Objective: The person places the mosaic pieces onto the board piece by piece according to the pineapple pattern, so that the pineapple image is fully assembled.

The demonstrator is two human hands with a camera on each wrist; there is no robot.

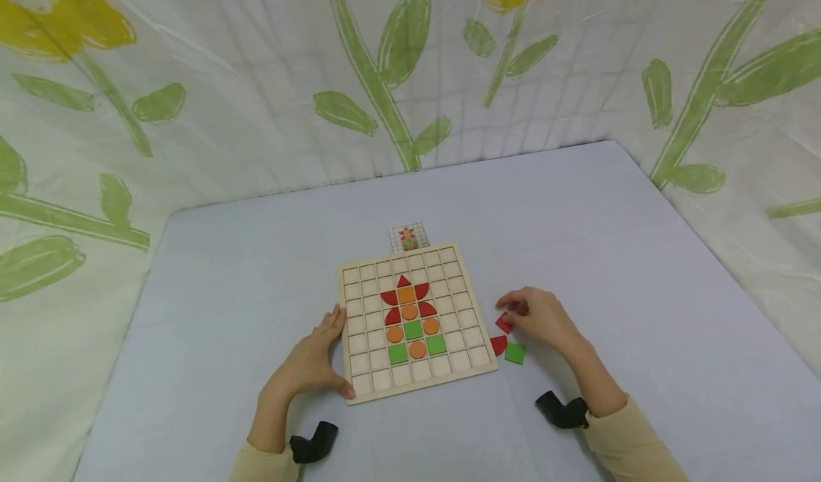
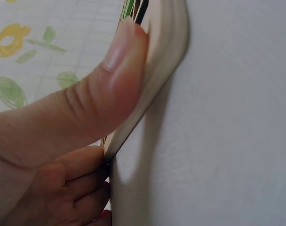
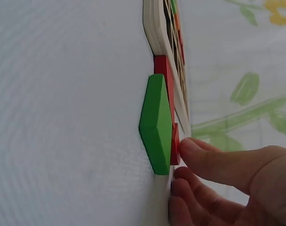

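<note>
A wooden grid board [image 1: 471, 304] lies on the table, with red, orange and green pieces forming a figure in its middle cells. My left hand [image 1: 328, 357] grips the board's front left corner, its thumb [image 2: 117, 80] pressed on the board's edge [image 2: 169, 47] and its fingers along the left side. To the right of the board, my right hand [image 1: 514, 315] pinches a small red piece [image 1: 504, 322] that rests on the table. Beside it lie a red quarter-round piece [image 1: 498, 344] and a green square [image 1: 514, 353]. The green square [image 3: 157, 125] fills the right wrist view, with the fingertips [image 3: 190, 148] touching the red piece [image 3: 175, 143].
A small pattern card [image 1: 408, 237] lies just behind the board. The pale blue table [image 1: 641, 289] is walled at the back and sides by a white cloth [image 1: 256, 75] printed with yellow flowers and green leaves. Black wrist mounts [image 1: 564, 411] sit on both forearms.
</note>
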